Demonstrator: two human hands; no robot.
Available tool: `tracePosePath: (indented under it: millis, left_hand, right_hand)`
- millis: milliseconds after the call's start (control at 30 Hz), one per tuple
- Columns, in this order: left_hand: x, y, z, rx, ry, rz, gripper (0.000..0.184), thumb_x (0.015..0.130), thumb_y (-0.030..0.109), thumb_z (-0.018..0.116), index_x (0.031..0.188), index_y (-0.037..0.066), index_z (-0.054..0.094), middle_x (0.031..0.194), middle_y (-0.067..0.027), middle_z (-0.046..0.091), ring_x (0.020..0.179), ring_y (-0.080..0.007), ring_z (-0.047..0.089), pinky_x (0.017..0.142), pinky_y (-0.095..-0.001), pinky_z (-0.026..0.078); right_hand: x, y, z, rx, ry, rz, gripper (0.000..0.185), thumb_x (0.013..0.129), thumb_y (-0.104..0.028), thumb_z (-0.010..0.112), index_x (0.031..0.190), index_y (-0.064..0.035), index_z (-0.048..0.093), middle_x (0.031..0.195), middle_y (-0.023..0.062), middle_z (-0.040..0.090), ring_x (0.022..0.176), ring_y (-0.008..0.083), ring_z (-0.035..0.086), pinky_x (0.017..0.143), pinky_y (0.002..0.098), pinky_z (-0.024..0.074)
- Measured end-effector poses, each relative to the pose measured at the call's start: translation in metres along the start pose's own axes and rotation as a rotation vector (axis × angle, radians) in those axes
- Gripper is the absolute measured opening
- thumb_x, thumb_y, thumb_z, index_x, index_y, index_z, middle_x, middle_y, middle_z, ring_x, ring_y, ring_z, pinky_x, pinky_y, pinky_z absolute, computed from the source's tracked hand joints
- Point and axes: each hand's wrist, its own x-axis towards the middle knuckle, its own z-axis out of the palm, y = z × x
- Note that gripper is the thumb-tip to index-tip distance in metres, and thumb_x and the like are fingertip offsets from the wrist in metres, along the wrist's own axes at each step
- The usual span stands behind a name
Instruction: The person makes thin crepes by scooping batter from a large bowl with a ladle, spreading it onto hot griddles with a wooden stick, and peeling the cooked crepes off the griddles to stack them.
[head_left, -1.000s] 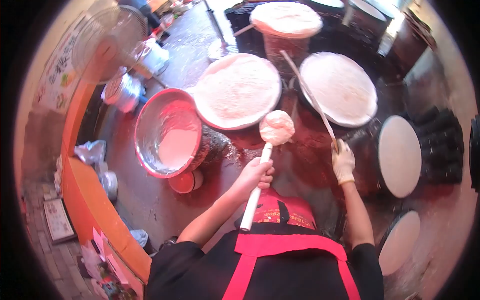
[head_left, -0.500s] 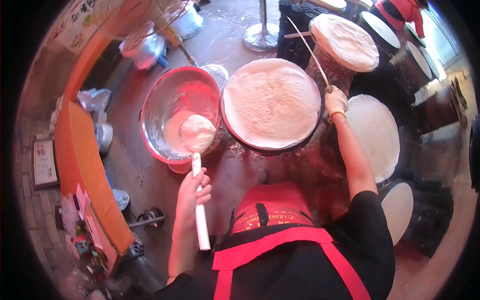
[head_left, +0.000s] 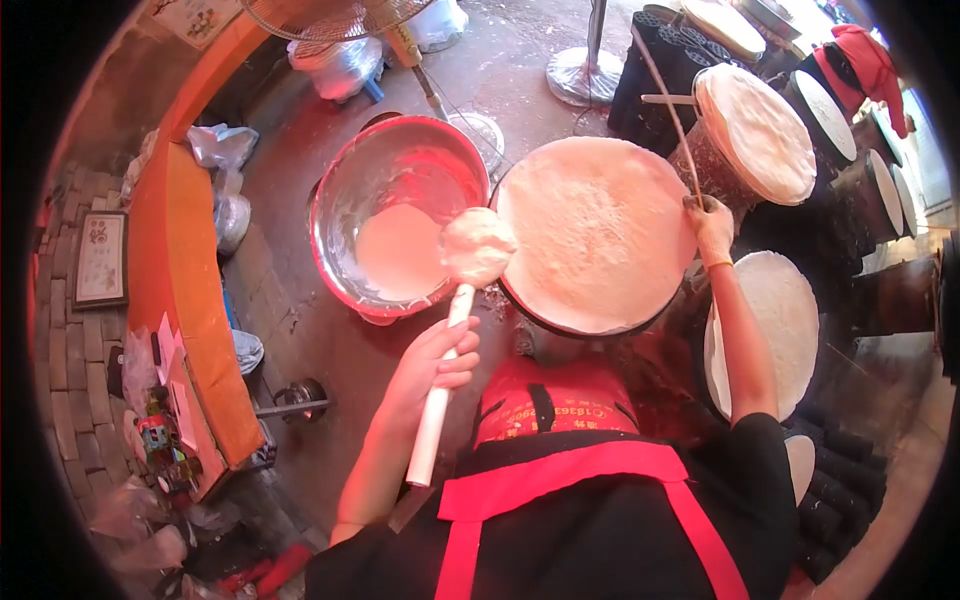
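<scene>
The left hand [head_left: 440, 360] is closing its fingers round the white-handled scoop [head_left: 430, 430], whose head is resting or hovering, I cannot tell which, just beyond it, between the basin [head_left: 440, 150] on the left and the round sheet [head_left: 595, 235] on the right. The right hand [head_left: 712, 230] is curling round the near end of a thin stick [head_left: 665, 95] at the sheet's right edge; whether it is also touching the sheet is unclear. The scoop's head is showing a rounded, glossy pale coating, pale batter [head_left: 395, 255] is pooling in the basin, and the sheet is looking thin, with a rough middle. Half a second ago the head was overlapping the batter; now it is overlapping the sheet's left edge.
</scene>
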Motion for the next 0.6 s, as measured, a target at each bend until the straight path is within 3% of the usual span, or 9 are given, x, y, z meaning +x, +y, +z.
tracePosePath:
  millis: [133,167,200,233,300,333,433,533,600]
  left_hand:
    - [0.027,0.025,0.018,0.139,-0.016,-0.061,0.021,0.101,0.011,0.046,0.118,-0.002,0.045,0.079,0.0001,0.040,0.053,-0.0011,0.033,0.038,-0.0139,0.027]
    - [0.037,0.034,0.025,0.170,-0.005,-0.080,0.021,0.101,0.011,0.047,0.118,-0.001,0.045,0.079,0.0003,0.040,0.053,-0.0011,0.033,0.038,-0.0139,0.028]
    - [0.045,0.040,0.028,0.175,-0.017,-0.089,0.021,0.101,0.011,0.047,0.118,-0.001,0.045,0.079,0.0003,0.040,0.053,-0.0011,0.033,0.038,-0.0138,0.028]
    - [0.054,0.041,0.029,0.181,-0.031,-0.103,0.021,0.101,0.012,0.047,0.118,-0.001,0.045,0.079,0.0003,0.040,0.053,-0.0011,0.034,0.038,-0.0138,0.028]
    - [0.068,0.041,0.040,0.191,-0.076,-0.131,0.010,0.100,0.013,0.051,0.098,0.007,0.043,0.076,0.0014,0.043,0.051,-0.0008,0.035,0.038,-0.0143,0.028]
    - [0.074,0.040,0.047,0.197,-0.072,-0.131,0.010,0.100,0.013,0.051,0.100,0.006,0.044,0.076,0.0013,0.043,0.051,-0.0009,0.035,0.038,-0.0144,0.028]
    - [0.098,0.032,0.070,0.158,-0.117,-0.151,0.013,0.100,0.011,0.051,0.108,0.003,0.046,0.076,0.0009,0.043,0.049,-0.0016,0.034,0.038,-0.0150,0.027]
    - [0.107,0.016,0.092,0.059,-0.124,-0.126,0.019,0.101,0.011,0.048,0.115,-0.001,0.045,0.078,-0.0015,0.042,0.051,-0.0031,0.035,0.037,-0.0154,0.027]
    - [0.106,0.005,0.112,0.018,-0.114,-0.096,0.020,0.101,0.010,0.047,0.117,-0.002,0.045,0.079,-0.0020,0.041,0.052,-0.0035,0.035,0.037,-0.0154,0.028]
  right_hand:
    - [0.026,-0.028,-0.051,0.304,0.051,-0.175,0.024,0.088,-0.025,0.066,0.087,-0.0023,0.073,0.071,0.0016,0.064,0.068,0.0106,0.054,0.064,0.0290,0.0458]
    - [0.045,-0.044,-0.077,0.035,0.101,-0.113,0.021,0.086,-0.023,0.067,0.086,-0.0020,0.072,0.073,0.0013,0.066,0.067,0.0101,0.055,0.062,0.0294,0.0449]
    - [0.070,-0.051,-0.112,0.323,0.039,-0.154,0.018,0.085,-0.018,0.066,0.088,-0.0024,0.073,0.071,-0.0007,0.064,0.065,0.0098,0.053,0.059,0.0307,0.0437]
    - [0.141,-0.008,-0.161,0.144,0.041,-0.192,0.021,0.086,-0.021,0.065,0.094,-0.0031,0.073,0.070,0.0022,0.065,0.061,0.0133,0.056,0.056,0.0331,0.0437]
    - [0.142,-0.096,-0.232,-0.357,0.223,-0.363,0.028,0.088,-0.027,0.063,0.104,-0.0054,0.070,0.077,0.0056,0.068,0.070,0.0149,0.062,0.064,0.0313,0.0467]
    - [0.141,-0.142,-0.267,-0.599,0.349,-0.419,0.031,0.090,-0.030,0.062,0.109,-0.0065,0.069,0.080,0.0072,0.070,0.074,0.0157,0.064,0.068,0.0304,0.0482]
    - [0.143,-0.208,-0.299,-0.727,0.470,-0.588,0.030,0.091,-0.034,0.059,0.109,-0.0105,0.066,0.089,0.0124,0.069,0.082,0.0309,0.067,0.067,0.0382,0.0497]
    - [0.148,-0.189,-0.275,-1.019,0.464,-0.953,0.023,0.089,-0.027,0.059,0.105,-0.0110,0.063,0.085,0.0107,0.068,0.075,0.0310,0.067,0.062,0.0391,0.0513]
    - [0.221,-0.101,-0.251,-1.369,0.526,-1.008,0.015,0.087,-0.021,0.058,0.100,-0.0131,0.060,0.079,0.0075,0.063,0.063,0.0259,0.065,0.056,0.0358,0.0517]
